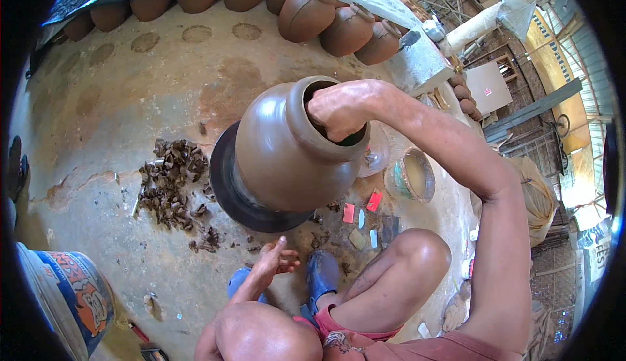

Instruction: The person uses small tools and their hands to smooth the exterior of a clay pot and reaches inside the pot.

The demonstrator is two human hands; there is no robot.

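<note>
A large, wet-looking clay pot (280,146) stands on a dark round potter's wheel (225,172) in the middle of the floor. My right arm reaches over from the right, and my right hand (339,108) is inside the pot's mouth. The fingers are hidden by the pot, so I cannot tell what they hold; a bit of green shows inside the rim below them. My left hand (270,263) hangs just below the wheel's near edge, fingers apart and nothing in it. It is close to my blue shoes (323,273).
Dark clay trimmings (171,175) lie in a heap left of the wheel. Right of it are a bucket of murky water (417,175), red cards (373,200) and small flat scraps. A large printed bucket (65,296) stands at lower left. Several finished pots (306,14) line the back.
</note>
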